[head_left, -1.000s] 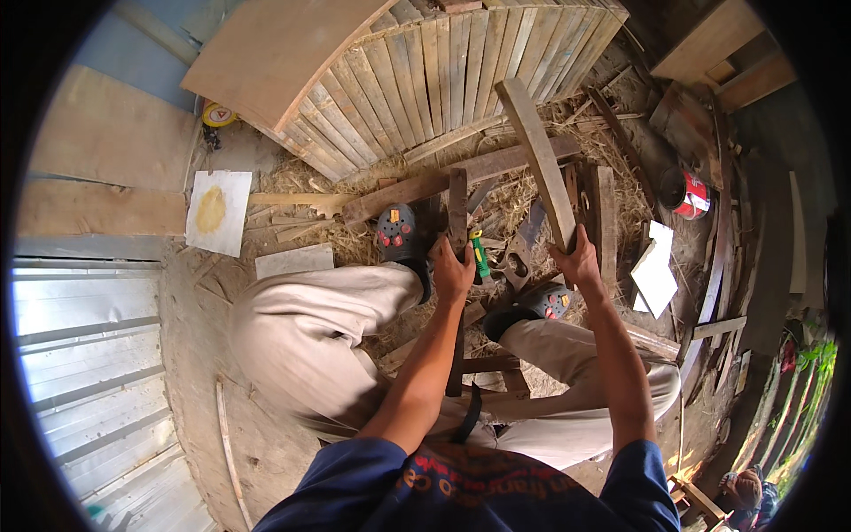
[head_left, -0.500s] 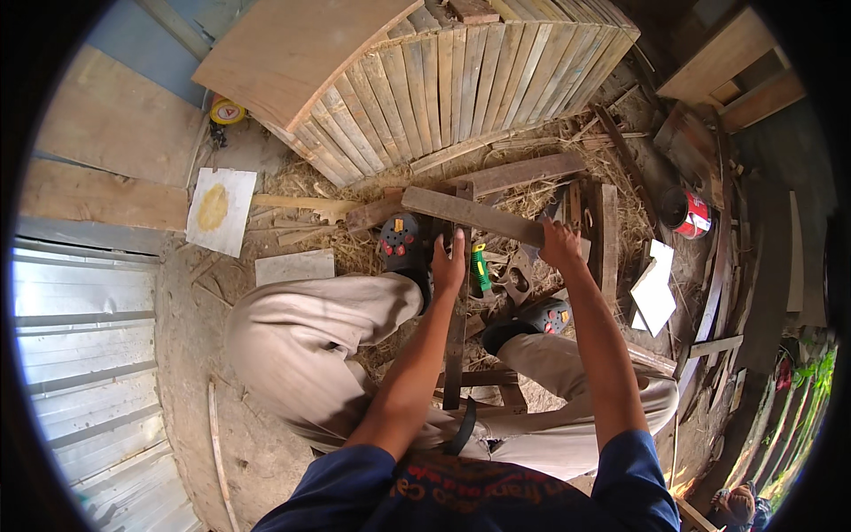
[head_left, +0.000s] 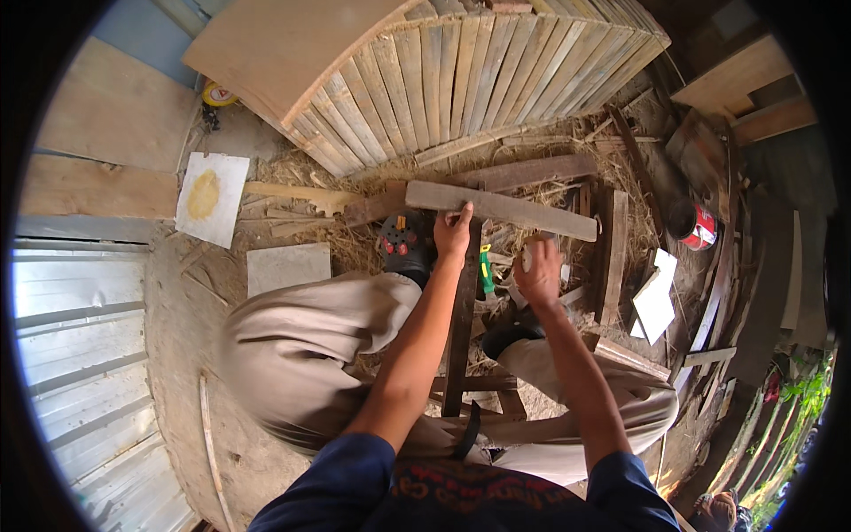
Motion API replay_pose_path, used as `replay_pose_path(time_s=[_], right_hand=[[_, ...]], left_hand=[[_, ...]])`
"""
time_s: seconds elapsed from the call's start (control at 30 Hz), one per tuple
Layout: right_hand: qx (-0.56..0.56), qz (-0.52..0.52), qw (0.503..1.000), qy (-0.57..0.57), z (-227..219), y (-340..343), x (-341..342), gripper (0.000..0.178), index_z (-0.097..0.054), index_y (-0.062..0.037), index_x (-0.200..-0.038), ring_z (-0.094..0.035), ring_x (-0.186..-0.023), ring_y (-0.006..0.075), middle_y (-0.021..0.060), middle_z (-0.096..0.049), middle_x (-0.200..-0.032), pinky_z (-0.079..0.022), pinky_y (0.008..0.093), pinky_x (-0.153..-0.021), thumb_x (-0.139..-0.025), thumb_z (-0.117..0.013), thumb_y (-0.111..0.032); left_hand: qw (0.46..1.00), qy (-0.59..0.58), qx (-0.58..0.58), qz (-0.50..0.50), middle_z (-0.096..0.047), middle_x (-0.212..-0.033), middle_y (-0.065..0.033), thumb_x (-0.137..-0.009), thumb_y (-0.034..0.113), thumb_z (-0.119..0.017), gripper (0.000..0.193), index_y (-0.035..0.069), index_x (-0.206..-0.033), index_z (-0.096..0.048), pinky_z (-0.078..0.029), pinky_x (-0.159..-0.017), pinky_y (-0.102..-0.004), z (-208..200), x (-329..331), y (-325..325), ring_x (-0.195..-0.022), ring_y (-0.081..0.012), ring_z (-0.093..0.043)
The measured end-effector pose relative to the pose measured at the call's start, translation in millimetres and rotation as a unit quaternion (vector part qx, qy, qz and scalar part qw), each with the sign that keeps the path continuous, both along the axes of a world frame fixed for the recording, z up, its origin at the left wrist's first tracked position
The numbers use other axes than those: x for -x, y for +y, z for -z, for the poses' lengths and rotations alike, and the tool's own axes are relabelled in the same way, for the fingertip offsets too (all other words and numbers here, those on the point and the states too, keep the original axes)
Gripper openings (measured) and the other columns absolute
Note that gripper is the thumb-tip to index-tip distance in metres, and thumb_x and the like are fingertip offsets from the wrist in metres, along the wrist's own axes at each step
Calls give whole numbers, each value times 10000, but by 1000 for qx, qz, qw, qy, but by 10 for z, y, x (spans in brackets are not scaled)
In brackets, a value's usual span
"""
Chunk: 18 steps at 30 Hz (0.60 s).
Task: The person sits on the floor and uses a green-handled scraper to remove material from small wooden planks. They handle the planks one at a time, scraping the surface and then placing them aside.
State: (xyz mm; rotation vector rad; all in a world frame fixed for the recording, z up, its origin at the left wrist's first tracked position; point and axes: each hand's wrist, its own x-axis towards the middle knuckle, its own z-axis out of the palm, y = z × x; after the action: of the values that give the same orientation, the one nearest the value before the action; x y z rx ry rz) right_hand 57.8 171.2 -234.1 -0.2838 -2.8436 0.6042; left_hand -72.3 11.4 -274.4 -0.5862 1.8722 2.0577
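The left hand [head_left: 453,229] is pressing its fingers down on a weathered grey plank [head_left: 501,210], which is lying flat and crosswise atop a dark upright board [head_left: 462,324] between the knees. The right hand [head_left: 539,273] is hovering just below the plank, curled; whether it is gripping anything cannot be told.

Left hand [head_left: 453,230] reaches forward, fingers spread; right hand [head_left: 539,273] curled.
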Motion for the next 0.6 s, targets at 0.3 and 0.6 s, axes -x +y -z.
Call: replay_pose_path(time_s=[0.3, 0.6], right_hand=[[73, 81, 980, -167, 1068, -611, 34, 466, -457, 23, -1244, -617, -1042, 433, 274, -588, -1181, -533, 481, -858, -881, -660, -188], [101, 121, 946, -283, 888, -598, 193, 693, -481, 61, -1238, -623, -1096, 398, 279, -571, -1251, -533, 450, -910, -769, -790, -346]], left_hand=[[969, 211, 125, 3, -667, -1093, -140, -910, 274, -722, 394, 8, -1174, -601, -470, -916, -355, 166, -60, 145, -1021, -222, -626], [968, 123, -194, -100, -557, -1280, -79, -812, 29, -793, 687, 57, -1397, -432, -446, -983, -347, 19, -96, 52, -1113, -206, -568]])
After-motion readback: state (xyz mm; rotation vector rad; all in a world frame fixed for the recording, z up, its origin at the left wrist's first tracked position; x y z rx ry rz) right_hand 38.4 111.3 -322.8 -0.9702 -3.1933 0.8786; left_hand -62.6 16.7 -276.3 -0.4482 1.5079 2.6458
